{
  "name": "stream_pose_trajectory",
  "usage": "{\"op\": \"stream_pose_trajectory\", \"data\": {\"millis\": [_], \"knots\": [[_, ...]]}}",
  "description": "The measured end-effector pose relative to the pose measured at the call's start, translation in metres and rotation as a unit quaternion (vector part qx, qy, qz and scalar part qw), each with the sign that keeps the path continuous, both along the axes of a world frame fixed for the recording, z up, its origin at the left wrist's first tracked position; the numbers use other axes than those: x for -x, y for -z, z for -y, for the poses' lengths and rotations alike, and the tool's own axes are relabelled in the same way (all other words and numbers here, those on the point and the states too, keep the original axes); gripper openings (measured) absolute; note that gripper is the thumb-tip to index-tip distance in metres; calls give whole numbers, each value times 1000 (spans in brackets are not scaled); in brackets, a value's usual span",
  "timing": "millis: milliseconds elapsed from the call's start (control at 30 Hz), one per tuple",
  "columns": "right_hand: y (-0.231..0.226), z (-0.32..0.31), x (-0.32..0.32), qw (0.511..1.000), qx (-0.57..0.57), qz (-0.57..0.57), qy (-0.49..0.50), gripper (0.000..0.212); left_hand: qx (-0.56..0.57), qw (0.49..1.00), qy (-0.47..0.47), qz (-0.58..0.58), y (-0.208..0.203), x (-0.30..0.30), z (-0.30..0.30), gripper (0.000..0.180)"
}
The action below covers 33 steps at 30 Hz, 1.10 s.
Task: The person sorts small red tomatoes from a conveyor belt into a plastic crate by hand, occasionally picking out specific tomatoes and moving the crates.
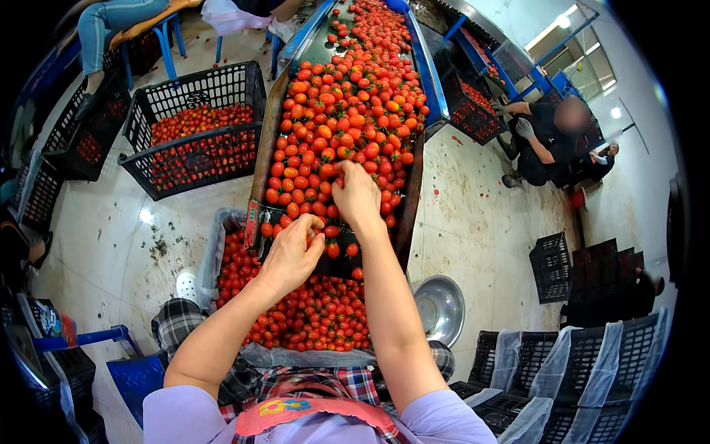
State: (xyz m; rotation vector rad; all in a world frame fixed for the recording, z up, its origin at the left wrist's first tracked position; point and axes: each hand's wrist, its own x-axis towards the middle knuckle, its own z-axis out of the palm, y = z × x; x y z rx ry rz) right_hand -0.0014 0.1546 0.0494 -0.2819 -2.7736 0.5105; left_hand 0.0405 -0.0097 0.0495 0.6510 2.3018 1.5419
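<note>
Red cherry tomatoes (340, 111), some with green stems, cover a sloping chute (267, 140) in front of me. My left hand (292, 254) is over the lower end of the chute, its fingers curled in beside a few loose tomatoes. Higher up and to the right, my right hand (358, 195) reaches among the tomatoes with bent fingers closed together. What either hand grips is hidden by the fingers. Below the chute's end, close to my lap, a lined crate (222, 229) holds many more cherry tomatoes, partly covered by my forearms.
A black plastic crate (196, 144), partly filled with tomatoes, stands left of the chute. On the floor at right is a metal basin (439, 307). Stacked crates with pale liners (569, 370) fill the lower right. A gloved co-worker (543, 133) crouches beyond, beside another tomato crate (473, 111).
</note>
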Motion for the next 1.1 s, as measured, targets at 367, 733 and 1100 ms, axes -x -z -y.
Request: {"op": "stream_pose_trajectory", "data": {"millis": [367, 733, 1100], "knots": [[-15, 14, -83, 793, 600, 47, -90, 39, -3, 989, -2, -146, 7, -5, -1, 26], [-6, 21, 59, 990, -126, -57, -19, 21, -405, 817, -53, 406, -7, 6, 2, 14], [-18, 53, -58, 873, 481, 0, -87, 15, -456, 772, -39, 441, 11, 13, 7, 24]]}}
